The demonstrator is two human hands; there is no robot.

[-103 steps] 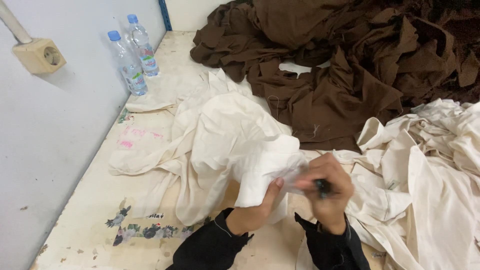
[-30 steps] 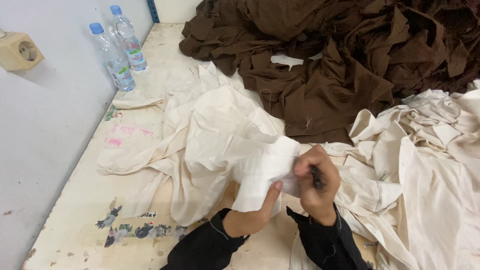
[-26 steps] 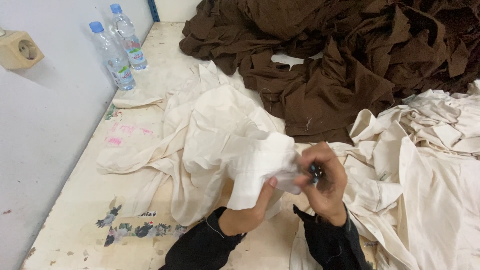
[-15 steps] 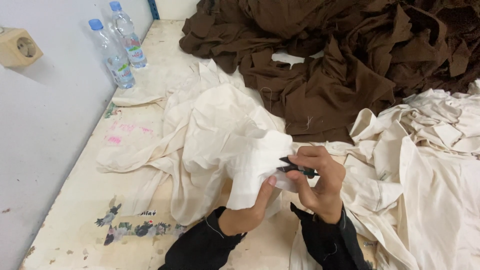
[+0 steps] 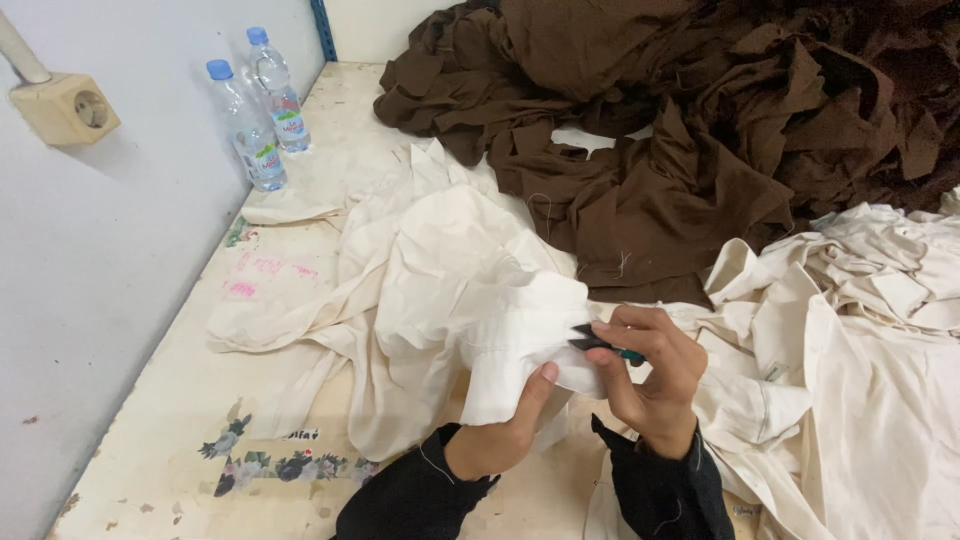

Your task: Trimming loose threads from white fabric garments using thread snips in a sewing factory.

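Left hand pinching a folded edge of cream cloth, thumb on top, fingers hidden under the fold. Right hand just right of it, closed around small dark thread snips, blade tips touching the cloth edge. All near the table's front edge. Brown fabric heap far right, two water bottles far left.

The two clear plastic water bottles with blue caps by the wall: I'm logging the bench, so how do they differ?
The nearer clear plastic bottle stands closer to the cream fabric pile; the farther clear plastic bottle stands behind it, nearer the blue post. The nearer one's cap looks a lighter blue. Both stand upright, capped, with labels, beside the white wall.
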